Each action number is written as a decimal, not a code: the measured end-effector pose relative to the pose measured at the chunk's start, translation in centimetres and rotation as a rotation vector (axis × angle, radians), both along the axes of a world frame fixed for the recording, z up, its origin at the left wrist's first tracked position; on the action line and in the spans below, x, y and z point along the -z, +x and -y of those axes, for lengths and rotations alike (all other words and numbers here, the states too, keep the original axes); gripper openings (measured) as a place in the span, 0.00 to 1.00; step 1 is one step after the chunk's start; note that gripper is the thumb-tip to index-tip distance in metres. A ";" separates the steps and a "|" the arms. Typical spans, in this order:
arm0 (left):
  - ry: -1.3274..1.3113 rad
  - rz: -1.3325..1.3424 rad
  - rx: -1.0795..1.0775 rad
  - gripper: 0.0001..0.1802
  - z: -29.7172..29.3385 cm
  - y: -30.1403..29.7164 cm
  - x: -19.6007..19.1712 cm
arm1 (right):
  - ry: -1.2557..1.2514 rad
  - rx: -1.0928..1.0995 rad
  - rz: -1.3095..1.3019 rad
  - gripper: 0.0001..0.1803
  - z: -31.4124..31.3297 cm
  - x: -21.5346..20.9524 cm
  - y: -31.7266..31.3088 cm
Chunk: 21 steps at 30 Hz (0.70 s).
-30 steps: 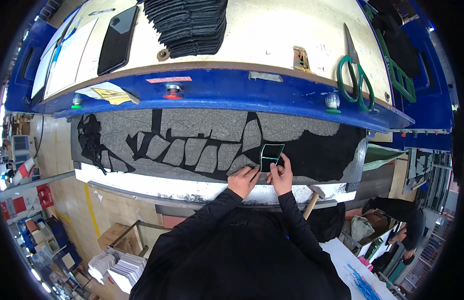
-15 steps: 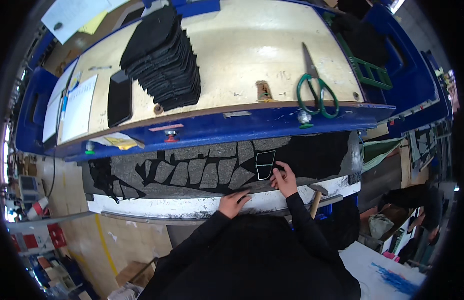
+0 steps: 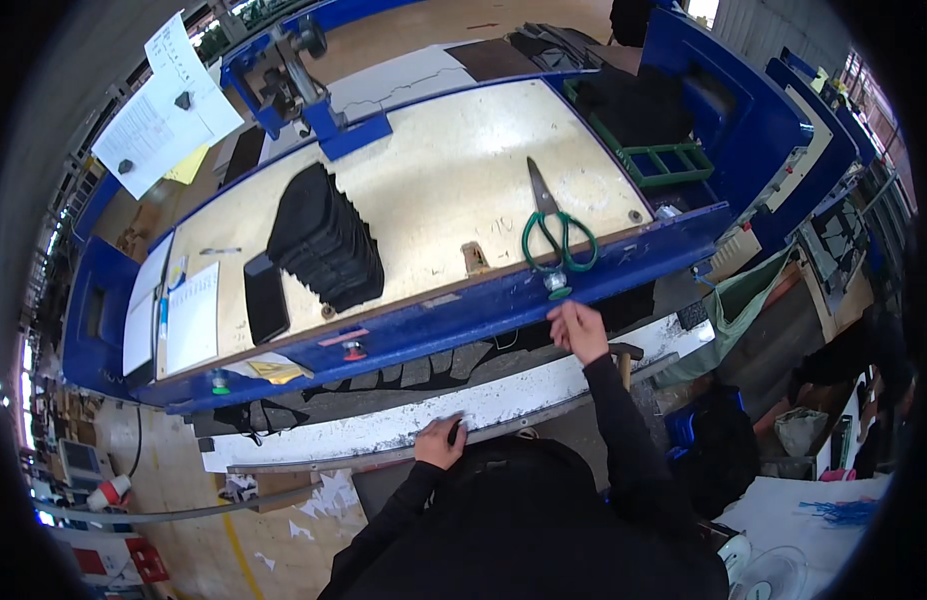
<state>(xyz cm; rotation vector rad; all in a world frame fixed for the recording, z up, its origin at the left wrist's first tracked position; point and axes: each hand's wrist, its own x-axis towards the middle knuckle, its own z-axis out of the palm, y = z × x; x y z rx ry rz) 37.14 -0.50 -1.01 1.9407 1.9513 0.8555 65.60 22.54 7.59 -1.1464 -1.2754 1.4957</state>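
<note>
My right hand (image 3: pixel 580 332) is at the front of the blue machine beam (image 3: pixel 463 318), just below a green push button (image 3: pixel 558 293). Its fingers are apart and partly bent, with nothing visible in them; whether a fingertip touches the button cannot be made out. My left hand (image 3: pixel 440 443) rests by the white edge strip (image 3: pixel 363 435) with its fingers curled round a dark spot too small to name. Behind the strip lies grey material (image 3: pixel 413 372) with cut-out shapes, mostly hidden under the beam. A thin pale-green edge (image 3: pixel 506 343) shows beside the beam.
On the beam's wooden top stand a stack of black pieces (image 3: pixel 328 240), green-handled scissors (image 3: pixel 560 240), a black phone (image 3: pixel 266 298) and papers (image 3: pixel 193 318). A red button (image 3: pixel 354 351) sits on its front. A hammer (image 3: pixel 625 353) lies right of my right hand. Another person (image 3: pixel 853 365) is at the right.
My right hand has moved from the outlined piece on the material up to the green button. My left hand has drawn back slightly. The view has shifted, and the beam now hides more of the material.
</note>
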 end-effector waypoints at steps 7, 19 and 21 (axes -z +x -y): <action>0.161 -0.146 -0.016 0.13 -3.4 -1.3 0.4 | 0.411 0.081 0.590 0.13 9.9 12.1 -1.9; 0.100 -0.221 -0.257 0.11 -4.1 -0.5 2.3 | 0.834 0.058 0.856 0.08 10.8 11.9 -3.6; 0.077 -0.188 -0.315 0.12 -3.5 0.1 2.6 | 0.843 0.056 0.837 0.08 11.3 11.7 -3.0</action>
